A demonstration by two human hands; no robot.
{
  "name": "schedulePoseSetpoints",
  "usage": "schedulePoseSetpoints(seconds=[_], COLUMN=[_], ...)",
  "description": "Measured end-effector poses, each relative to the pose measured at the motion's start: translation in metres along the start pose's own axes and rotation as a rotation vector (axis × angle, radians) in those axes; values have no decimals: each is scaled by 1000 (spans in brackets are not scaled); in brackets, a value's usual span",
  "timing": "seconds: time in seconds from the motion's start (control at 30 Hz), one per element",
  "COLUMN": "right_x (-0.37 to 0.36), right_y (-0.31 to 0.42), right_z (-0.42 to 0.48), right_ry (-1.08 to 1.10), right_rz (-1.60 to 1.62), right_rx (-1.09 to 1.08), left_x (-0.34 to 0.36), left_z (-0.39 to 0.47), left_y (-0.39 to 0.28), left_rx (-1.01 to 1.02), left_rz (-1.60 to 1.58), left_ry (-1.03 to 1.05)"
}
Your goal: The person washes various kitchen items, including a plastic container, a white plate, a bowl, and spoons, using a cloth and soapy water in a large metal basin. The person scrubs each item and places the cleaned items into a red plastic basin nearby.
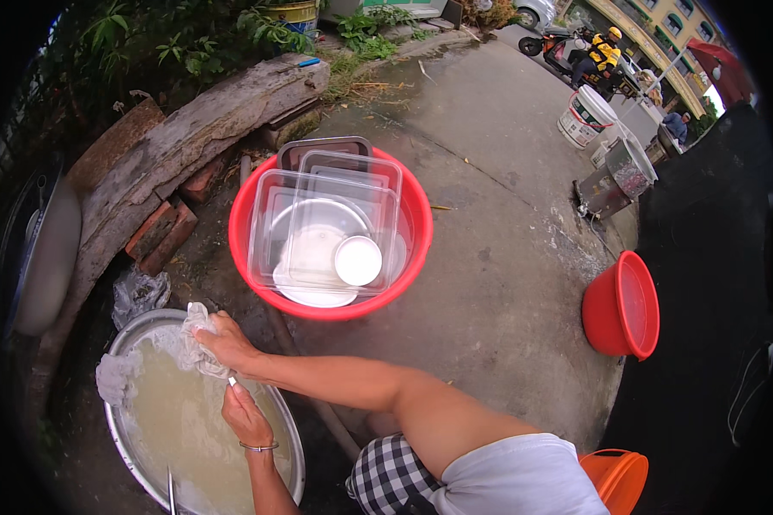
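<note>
A crumpled, wet white cloth (200, 347) is bunched in my right hand (232, 341), above the far side of a wide metal basin (117, 425). Just below it, my left hand (248, 415), with a bangle on the wrist, pinches a small white object (232, 381). Its tip meets the cloth's lower edge; the rest is hidden, so I cannot tell what it is. Cloudy, yellowish soapy water (180, 418) fills the basin. Suds and a pale mesh scrubber (117, 378) sit at the left rim. A metal handle (171, 492) sticks out of the water near the bottom.
Ahead stands a red plastic tub (335, 313) holding clear plastic containers (328, 187), a dark tray (325, 145) and a white bowl (358, 261). A red bucket (602, 309) and an orange bucket (615, 483) are at right. Bricks (161, 235) and a stone slab (212, 116) border the left.
</note>
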State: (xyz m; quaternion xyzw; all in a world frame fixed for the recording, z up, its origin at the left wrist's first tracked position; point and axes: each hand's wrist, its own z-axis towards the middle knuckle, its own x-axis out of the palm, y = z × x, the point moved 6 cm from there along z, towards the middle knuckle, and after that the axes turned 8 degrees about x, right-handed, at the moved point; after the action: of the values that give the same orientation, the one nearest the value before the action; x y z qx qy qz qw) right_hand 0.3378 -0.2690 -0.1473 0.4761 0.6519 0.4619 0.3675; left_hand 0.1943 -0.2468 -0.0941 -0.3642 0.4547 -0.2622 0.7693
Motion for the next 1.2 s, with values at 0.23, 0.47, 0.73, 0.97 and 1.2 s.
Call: schedulePoseSetpoints(seconds=[0.23,0.47,0.73,0.97,1.2], right_x=[-17,47,19,35,-3], right_y=[55,-16,12,-16,20], right_z=[20,-63,-15,-75,-24], right_ry=[201,364,352,454,291], right_rz=[746,441,550,519,748], right_rx=[181,352,323,430,348], left_x=[-30,-40,-8,-36,-44], left_z=[-23,-4,-31,-10,-34], left_y=[2,39,2,34,41], left_rx=[-315,-295,-200,-229,-175], left_rz=[-589,-555,-467,-448,-346], left_ry=[-165,-192,-84,-205,-167])
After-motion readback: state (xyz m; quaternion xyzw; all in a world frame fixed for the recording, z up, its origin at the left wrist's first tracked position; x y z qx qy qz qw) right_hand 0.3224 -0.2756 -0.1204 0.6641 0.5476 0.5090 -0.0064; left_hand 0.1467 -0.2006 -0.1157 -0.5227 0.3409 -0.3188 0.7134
